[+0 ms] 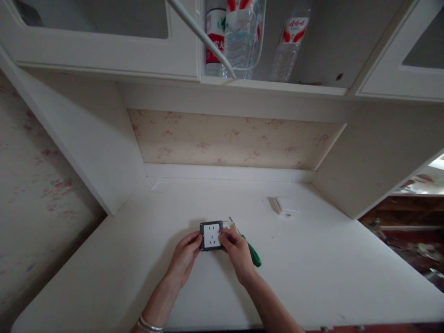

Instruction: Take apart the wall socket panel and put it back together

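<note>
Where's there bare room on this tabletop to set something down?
Two patches of the white tabletop look bare: left of the left hand, toward the wallpapered wall, and right of the green-handled tool, in front of the white box. It's crowded around the right hand: socket panel, tool and a pale part close together.

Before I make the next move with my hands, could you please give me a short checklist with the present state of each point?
1. Left hand holds the socket panel by its left edge: ok.
2. Right hand holds its right edge: ok.
3. Panel's slotted face is turned toward the camera: ok.
4. Green-handled tool is fully visible: not ok, right hand covers part.
5. White box is apart from both hands: ok.
6. Panel's back is in order: cannot tell, hidden.
</note>
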The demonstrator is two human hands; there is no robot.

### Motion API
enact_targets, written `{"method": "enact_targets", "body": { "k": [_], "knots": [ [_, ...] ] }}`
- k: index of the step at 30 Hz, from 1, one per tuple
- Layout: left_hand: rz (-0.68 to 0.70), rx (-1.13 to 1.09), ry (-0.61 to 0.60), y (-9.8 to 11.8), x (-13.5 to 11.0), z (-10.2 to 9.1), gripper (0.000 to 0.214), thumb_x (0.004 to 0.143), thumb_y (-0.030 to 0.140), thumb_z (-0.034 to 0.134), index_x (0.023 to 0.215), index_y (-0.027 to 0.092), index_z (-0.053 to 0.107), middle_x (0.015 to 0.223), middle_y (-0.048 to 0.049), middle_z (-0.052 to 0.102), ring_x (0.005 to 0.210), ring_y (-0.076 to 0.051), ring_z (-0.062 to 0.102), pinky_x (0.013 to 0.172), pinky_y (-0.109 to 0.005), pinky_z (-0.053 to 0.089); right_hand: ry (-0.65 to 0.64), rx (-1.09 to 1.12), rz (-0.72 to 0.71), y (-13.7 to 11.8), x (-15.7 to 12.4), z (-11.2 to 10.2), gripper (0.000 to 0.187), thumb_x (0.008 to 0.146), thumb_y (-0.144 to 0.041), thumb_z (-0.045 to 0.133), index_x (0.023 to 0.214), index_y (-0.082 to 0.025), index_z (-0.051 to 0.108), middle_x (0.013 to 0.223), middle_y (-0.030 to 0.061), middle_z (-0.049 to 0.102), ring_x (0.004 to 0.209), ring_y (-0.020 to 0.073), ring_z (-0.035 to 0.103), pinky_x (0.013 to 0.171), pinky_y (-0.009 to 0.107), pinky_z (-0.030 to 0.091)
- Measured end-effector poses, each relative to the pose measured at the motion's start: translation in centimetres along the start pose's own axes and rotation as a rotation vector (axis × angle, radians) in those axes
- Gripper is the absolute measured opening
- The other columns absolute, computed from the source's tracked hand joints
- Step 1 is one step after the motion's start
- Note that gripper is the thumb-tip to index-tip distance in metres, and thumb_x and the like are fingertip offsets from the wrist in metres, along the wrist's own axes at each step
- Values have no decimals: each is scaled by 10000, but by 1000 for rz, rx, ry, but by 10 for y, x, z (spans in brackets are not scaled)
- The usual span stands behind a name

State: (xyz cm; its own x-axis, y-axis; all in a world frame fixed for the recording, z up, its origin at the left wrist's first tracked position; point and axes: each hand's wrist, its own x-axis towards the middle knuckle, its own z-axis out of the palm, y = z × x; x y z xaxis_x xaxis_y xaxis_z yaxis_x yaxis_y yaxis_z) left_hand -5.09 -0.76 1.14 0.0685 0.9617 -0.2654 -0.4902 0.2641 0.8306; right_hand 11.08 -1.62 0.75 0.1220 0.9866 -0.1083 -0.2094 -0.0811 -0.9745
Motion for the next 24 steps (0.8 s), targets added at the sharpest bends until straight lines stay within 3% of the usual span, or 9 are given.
{"method": "enact_targets", "body": {
  "k": [13, 19, 21, 24],
  "knots": [
    [-42, -42, 14, -2, 1, 0, 213, 728, 150, 695, 938, 118, 710, 971, -117, 716, 890, -199, 660, 832, -289, 495, -61, -47, 20, -6, -1, 2, 292, 695, -414, 714, 884, -192, 690, 766, 50, 692, 734, 218, 640, 684, 347, 511],
    [-86, -60, 15, -3, 2, 1, 161, 743, 121, 674, 899, 119, 716, 939, -109, 721, 848, -179, 666, 806, -270, 506, 34, -280, -325, -6, 5, 1, 142, 715, -361, 697, 767, -234, 733, 1062, 68, 610, 989, 238, 571, 744, 327, 517],
    [-98, -64, 18, -3, 2, 2, 152, 742, 121, 674, 889, 115, 716, 933, -113, 719, 839, -179, 665, 793, -268, 508, 48, -355, -380, -7, 4, 1, 145, 768, -347, 647, 813, -244, 739, 1078, 80, 591, 986, 238, 568, 736, 339, 519],
    [-101, -73, 24, -3, 2, 2, 161, 731, 130, 682, 886, 106, 717, 927, -115, 716, 848, -175, 657, 804, -265, 496, 46, -549, -520, -15, -1, 1, 171, 837, -291, 575, 904, -262, 731, 1130, 82, 586, 1031, 233, 551, 863, 386, 473]
  ]
}}
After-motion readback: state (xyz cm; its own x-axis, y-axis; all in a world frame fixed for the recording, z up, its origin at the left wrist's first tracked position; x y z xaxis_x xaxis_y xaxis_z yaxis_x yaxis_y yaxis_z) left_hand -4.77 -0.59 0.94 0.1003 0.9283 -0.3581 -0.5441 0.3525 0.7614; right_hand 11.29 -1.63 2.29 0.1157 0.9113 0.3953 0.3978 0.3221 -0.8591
